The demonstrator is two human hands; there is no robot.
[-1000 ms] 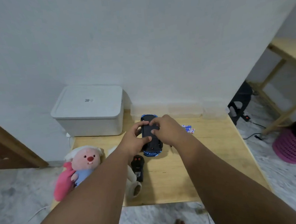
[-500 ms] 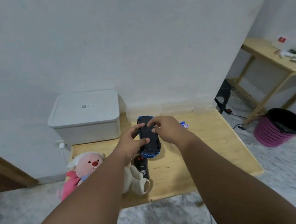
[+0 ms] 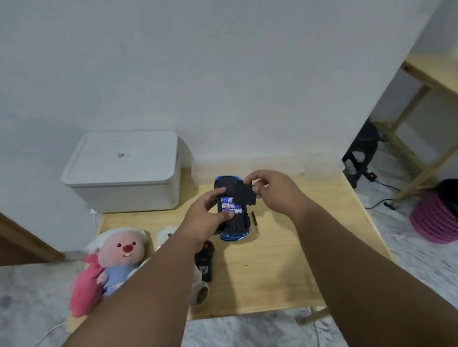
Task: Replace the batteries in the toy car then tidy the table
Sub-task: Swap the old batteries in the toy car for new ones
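Observation:
A blue toy car (image 3: 234, 228) lies upside down on the wooden table (image 3: 281, 266). My left hand (image 3: 207, 217) grips its left side. The battery bay is uncovered and several blue-and-white batteries (image 3: 230, 205) lie inside it. My right hand (image 3: 275, 189) pinches the black battery cover (image 3: 246, 195), held just right of the bay. A small dark screwdriver (image 3: 254, 218) lies on the table beside the car.
A black remote (image 3: 205, 261) lies near my left forearm. A pink plush toy (image 3: 113, 262) sits at the table's left edge. A white lidded box (image 3: 124, 169) stands at the back left. On the floor to the right is a pink basket (image 3: 447, 216).
My right hand has lifted the black cover off the car's underside and moved it right, baring the batteries. The camera view has shifted.

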